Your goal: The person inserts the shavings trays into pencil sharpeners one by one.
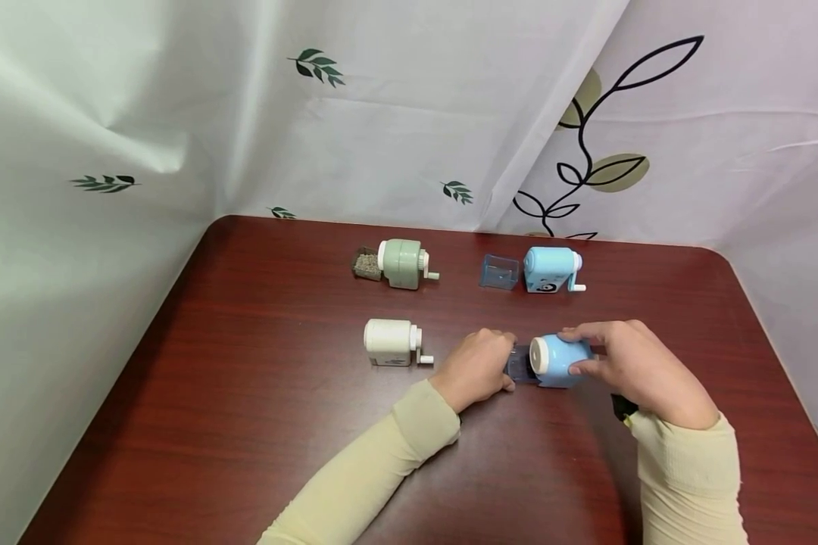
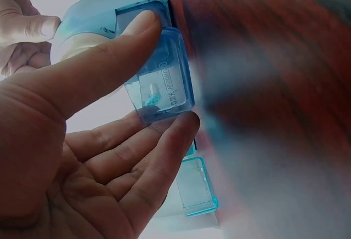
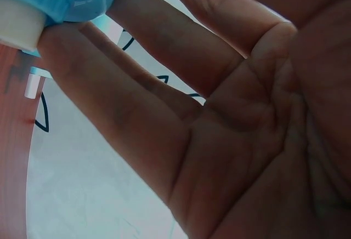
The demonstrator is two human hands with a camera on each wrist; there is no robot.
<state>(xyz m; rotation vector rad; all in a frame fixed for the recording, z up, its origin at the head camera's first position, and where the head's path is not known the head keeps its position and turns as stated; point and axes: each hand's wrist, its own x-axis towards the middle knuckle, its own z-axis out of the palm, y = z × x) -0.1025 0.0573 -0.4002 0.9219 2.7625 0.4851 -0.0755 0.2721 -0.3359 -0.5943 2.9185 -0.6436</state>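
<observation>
Left hand (image 1: pixel 473 369): thumb and fingers pinching clear drawer (image 2: pixel 176 80). Right hand (image 1: pixel 644 371): fingers curled about blue sharpener (image 1: pixel 563 362), near right on bench (image 1: pixel 245 341); best held firm, drawer kept level, square to its slot. Left: white sharpener (image 1: pixel 388 341). Far: green sharpener (image 1: pixel 402 265), turquoise sharpener (image 1: pixel 547 266).

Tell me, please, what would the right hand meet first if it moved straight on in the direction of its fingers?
Beyond the blue sharpener it holds, the right hand would probably meet the see-through drawer gripped by the left hand; the exact depth is hard to judge.
</observation>
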